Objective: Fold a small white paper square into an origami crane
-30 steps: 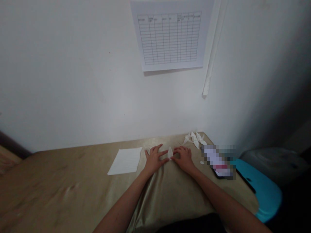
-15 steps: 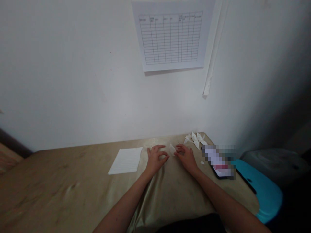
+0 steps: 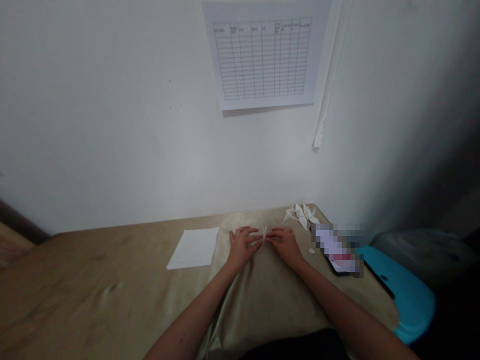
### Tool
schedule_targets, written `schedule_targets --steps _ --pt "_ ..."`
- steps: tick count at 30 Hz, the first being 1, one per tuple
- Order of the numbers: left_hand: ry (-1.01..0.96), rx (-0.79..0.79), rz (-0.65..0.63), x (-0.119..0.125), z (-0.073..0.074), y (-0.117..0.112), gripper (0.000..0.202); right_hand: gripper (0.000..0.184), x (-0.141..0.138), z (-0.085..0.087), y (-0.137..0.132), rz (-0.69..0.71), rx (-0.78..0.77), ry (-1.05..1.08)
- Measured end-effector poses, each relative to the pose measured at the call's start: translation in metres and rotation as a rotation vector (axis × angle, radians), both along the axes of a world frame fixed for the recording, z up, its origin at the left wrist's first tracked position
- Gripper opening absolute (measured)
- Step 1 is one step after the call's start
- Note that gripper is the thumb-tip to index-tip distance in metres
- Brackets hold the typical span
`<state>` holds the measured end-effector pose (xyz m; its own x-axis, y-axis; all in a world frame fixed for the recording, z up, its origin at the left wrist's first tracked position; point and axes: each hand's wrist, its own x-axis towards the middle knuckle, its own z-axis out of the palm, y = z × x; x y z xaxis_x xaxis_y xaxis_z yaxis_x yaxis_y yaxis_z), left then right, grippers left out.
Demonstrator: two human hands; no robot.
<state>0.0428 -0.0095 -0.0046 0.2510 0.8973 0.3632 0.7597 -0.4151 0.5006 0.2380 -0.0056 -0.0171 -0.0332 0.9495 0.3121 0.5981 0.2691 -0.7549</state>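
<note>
My left hand (image 3: 242, 245) and my right hand (image 3: 287, 244) meet over the tan cloth-covered table (image 3: 112, 290). Both pinch a small folded white paper piece (image 3: 264, 233), which stands upright and edge-on between the fingertips. The fingers of each hand are curled together on the paper. A flat sheet of lined white paper (image 3: 195, 248) lies just left of my left hand. Several finished folded white paper figures (image 3: 300, 214) sit in a cluster at the table's far right corner, beyond my right hand.
A phone with a blurred screen (image 3: 337, 249) lies at the table's right edge. A turquoise stool or seat (image 3: 405, 295) stands to the right of the table. A printed grid chart (image 3: 262, 57) hangs on the white wall behind.
The hands parted briefly, with the paper piece in my right hand only, then closed together again. Now both pinch the piece, turned edge-on.
</note>
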Motion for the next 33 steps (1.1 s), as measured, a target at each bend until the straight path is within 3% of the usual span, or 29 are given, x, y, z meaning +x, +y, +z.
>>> schedule_targets --steps 25,33 --pt "-0.126 -0.024 0.003 0.0052 0.0081 -0.0046 0.013 0.019 -0.0033 0.0036 -0.0043 0.004 -0.023 0.014" --pt "-0.142 -0.017 -0.007 0.0045 0.0017 -0.0004 0.010 0.020 -0.0022 0.0032 -0.0046 0.011 -0.010 0.017"
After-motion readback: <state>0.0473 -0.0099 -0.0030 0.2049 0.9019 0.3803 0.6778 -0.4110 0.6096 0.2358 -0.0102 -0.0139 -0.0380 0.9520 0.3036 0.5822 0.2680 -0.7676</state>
